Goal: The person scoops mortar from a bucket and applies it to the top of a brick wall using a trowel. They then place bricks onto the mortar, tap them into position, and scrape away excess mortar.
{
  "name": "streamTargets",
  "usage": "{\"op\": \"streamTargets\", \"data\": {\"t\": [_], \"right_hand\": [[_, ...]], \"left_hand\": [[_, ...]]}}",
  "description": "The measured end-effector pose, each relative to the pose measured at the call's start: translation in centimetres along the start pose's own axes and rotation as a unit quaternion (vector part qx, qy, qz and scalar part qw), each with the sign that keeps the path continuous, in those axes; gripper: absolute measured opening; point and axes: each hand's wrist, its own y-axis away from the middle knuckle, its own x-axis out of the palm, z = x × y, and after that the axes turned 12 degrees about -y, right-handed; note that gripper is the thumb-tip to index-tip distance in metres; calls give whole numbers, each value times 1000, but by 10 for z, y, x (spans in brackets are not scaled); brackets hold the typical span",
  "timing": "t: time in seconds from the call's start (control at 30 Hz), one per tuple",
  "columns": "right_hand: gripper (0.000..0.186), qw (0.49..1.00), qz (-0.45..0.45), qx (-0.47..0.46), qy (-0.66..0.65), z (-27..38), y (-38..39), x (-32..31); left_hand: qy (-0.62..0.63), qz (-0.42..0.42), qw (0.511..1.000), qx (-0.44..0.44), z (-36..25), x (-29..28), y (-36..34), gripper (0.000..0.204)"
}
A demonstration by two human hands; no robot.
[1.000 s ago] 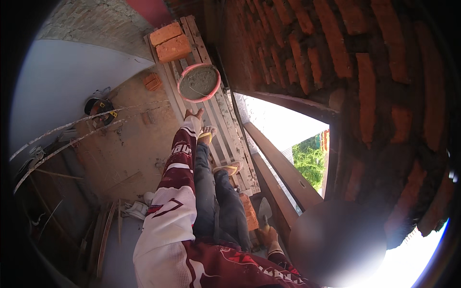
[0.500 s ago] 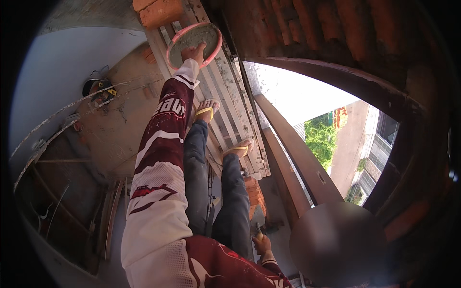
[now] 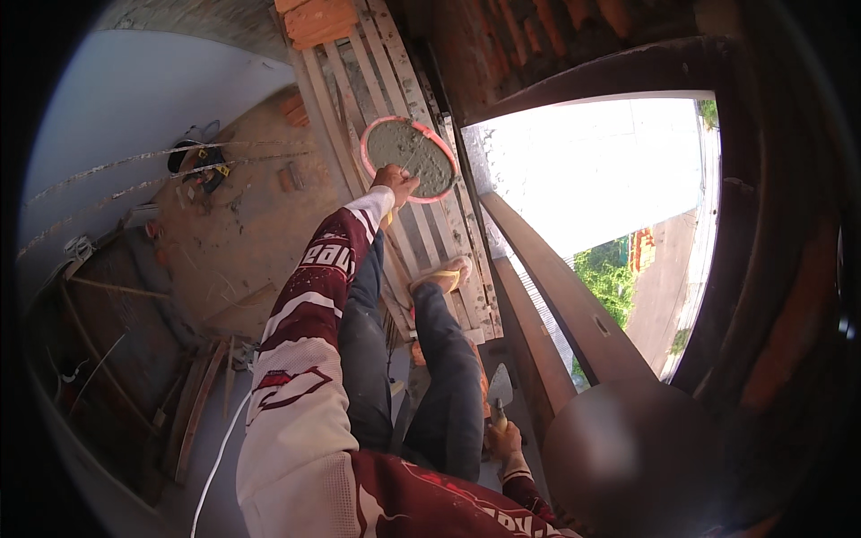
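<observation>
A round bucket (image 3: 434, 194) with a pinkish-red rim is full of wet grey mortar (image 3: 404, 148). My left hand (image 3: 393, 180) is closed at its near edge; whether it grips the rim or a handle I cannot tell. Beneath the bucket runs a platform of wooden slats (image 3: 426, 235), and I cannot tell whether the two touch. Low on the right, my right hand (image 3: 504, 442) wraps round the handle of a pointed trowel (image 3: 501, 386), its metal blade tilted upward beside my right leg.
Orange bricks (image 3: 316, 22) sit at the platform's far end. My sandalled right foot (image 3: 444, 276) stands on the slats. To the right, wooden boards (image 3: 565, 287) slant beside a bright window opening. The floor (image 3: 242, 233) lies well below on the left, with a dark bag-like object (image 3: 202, 161).
The bucket has come nearer and slightly right with my left hand, now partly covering my left foot. My right hand has turned the trowel so its blade shows more fully. The view has shifted slightly.
</observation>
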Motion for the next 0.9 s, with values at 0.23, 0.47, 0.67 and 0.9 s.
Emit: {"op": "streamTargets", "data": {"t": [0.23, 0.47, 0.67, 0.9], "right_hand": [[43, 995, -44, -91, 12, 118, -66, -6], [38, 938, -52, -298, 171, 271, -148, 29], [31, 882, -132, -344, 294, 404, -203, 58], [34, 864, 49, -396, 307, 447, -250, 139]], "left_hand": [[-22, -10, 999, 22, 29, 76, 59, 49], [67, -69, 995, 36, 38, 46, 35, 59], [42, -165, 983, 67, 70, 14, -9, 54], [17, -195, 979, 47, 76, 33, -37, 52]]}}
